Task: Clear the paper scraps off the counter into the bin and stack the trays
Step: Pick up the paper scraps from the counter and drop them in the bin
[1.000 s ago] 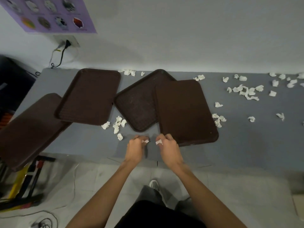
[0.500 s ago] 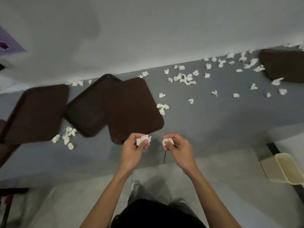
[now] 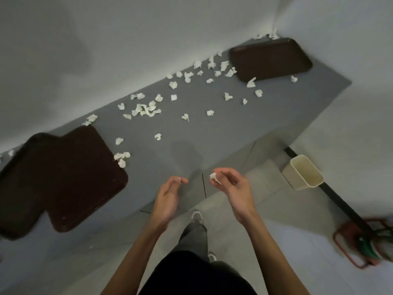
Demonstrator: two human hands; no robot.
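A paper scrap (image 3: pixel 215 178) was pinched in the right hand (image 3: pixel 235 189), kept off the desk (image 3: pixel 223 133) for carrying to the bin (image 3: pixel 303 172) on the floor. The left hand (image 3: pixel 169 193) was loosely curled, seemingly empty. Farther scraps (image 3: pixel 146 109) and trays (image 3: pixel 63 177) were left unsorted.

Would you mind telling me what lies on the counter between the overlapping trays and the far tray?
In the head view, scattered paper scraps litter the grey counter between the overlapping trays and the far tray.
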